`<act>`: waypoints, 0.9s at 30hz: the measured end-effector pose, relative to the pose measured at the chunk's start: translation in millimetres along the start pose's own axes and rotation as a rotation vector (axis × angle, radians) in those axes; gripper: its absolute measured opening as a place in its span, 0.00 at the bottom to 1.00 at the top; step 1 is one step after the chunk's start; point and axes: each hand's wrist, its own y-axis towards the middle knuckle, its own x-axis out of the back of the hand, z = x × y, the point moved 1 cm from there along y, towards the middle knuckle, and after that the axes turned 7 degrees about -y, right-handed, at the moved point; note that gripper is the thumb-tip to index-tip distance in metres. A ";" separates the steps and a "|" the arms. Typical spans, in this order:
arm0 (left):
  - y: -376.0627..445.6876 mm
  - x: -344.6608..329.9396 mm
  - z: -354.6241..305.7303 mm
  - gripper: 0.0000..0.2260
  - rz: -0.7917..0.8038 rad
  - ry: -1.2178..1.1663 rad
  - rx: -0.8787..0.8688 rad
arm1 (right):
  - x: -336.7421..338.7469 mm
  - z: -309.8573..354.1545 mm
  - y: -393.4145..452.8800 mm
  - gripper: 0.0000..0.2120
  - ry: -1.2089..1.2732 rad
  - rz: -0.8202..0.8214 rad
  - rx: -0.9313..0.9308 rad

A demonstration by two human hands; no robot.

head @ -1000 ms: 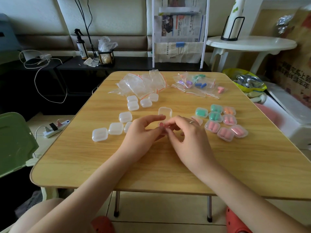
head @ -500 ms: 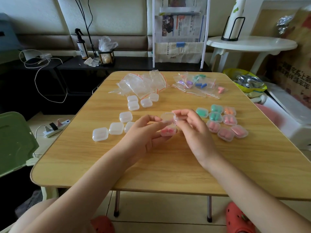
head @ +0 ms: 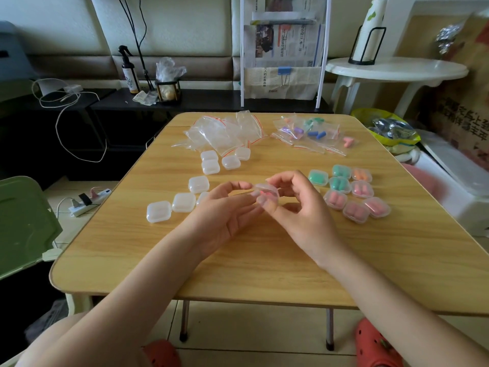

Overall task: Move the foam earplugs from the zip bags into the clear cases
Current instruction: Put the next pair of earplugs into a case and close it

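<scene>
Both hands meeting above the table (head: pixel 264 260)'s middle, left hand (head: pixel 225 207) and right hand (head: pixel 299 207) pinching one case (head: pixel 264 193) half-shut over pink earplugs (head: pixel 263 193), hinge axis seemingly running nine to three, filled cases (head: pixel 354 192) waiting at three o'clock, nearer the right.
</scene>
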 end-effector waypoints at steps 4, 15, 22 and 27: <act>-0.8 -0.4 2.7 0.15 0.012 0.185 -0.058 | -0.5 0.7 1.1 0.06 -0.129 -0.054 0.055; -1.2 -0.1 4.3 0.17 -0.050 0.439 -0.173 | 0.2 0.1 0.5 0.04 -0.193 -0.063 0.133; 4.1 1.8 6.0 0.06 -0.132 0.443 -0.163 | 30.2 -11.2 32.1 0.05 -0.367 -0.195 0.120; 3.1 1.8 4.5 0.05 -0.111 0.545 -0.190 | 66.7 -30.0 65.6 0.02 -0.572 -0.247 -0.038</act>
